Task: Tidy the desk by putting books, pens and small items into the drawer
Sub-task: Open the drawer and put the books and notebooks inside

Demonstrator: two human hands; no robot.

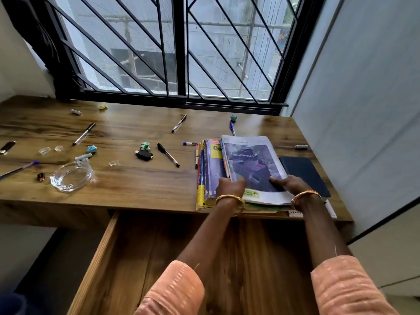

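Flanking the books [250, 164]: scattered pens [168, 155], glass dish [71, 177], dark notebook [304, 173].

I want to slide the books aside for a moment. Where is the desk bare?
Bare wood lies between the black pen and the books, down to the front edge. Another strip runs under the window, behind the pens. The left end, around the glass dish, is crowded. The open drawer looks bare.

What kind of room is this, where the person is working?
Probably a study corner in a home. A brown wooden desk sits under a black barred window, with a stack of worn books, scattered pens and an open wooden drawer below.
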